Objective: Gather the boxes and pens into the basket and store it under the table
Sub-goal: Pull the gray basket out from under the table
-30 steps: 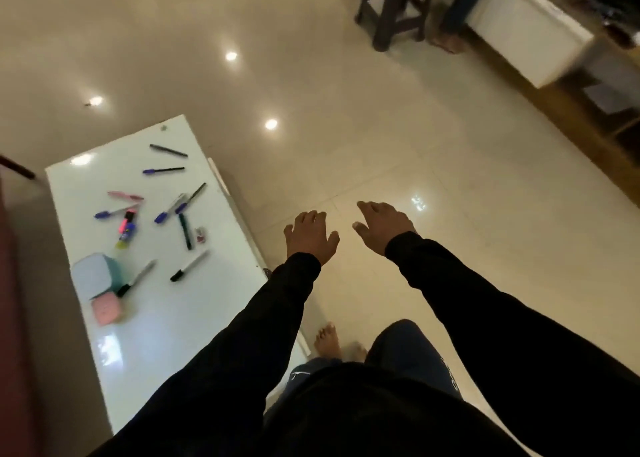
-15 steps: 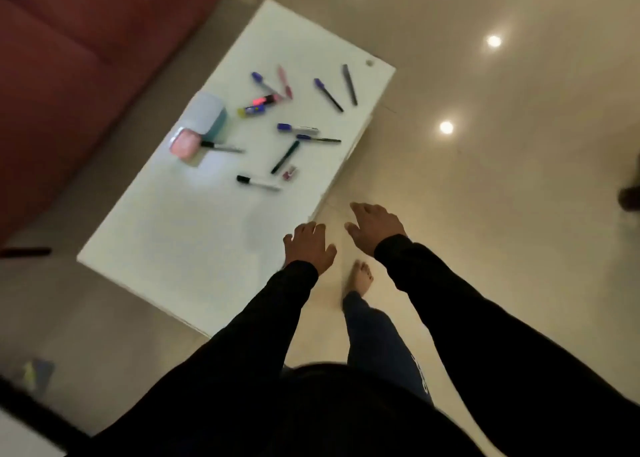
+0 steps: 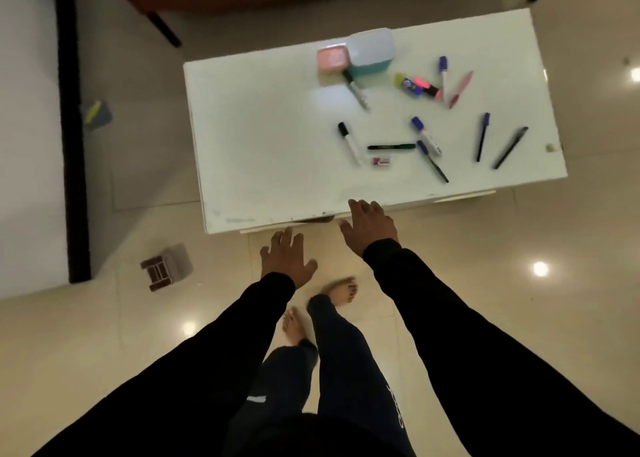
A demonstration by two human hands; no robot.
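Left hand (image 3: 287, 261) open, fingers spread, empty, over floor just short of white table (image 3: 263, 151). Right hand (image 3: 369, 226) open, empty, at table's near edge. Pens (image 3: 427, 141) scattered beyond right hand; pink box (image 3: 331, 60) and teal box (image 3: 372, 53) farther, touching.

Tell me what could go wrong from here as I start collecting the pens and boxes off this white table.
1. The black pen and blue pen lie near the right end of the table; a sweeping grab might roll them onto the floor.
2. A marker touches the pink box, so lifting the box could knock it away.
3. No basket is clearly visible, and both the left hand and right hand are empty, so you may end up juggling loose items.
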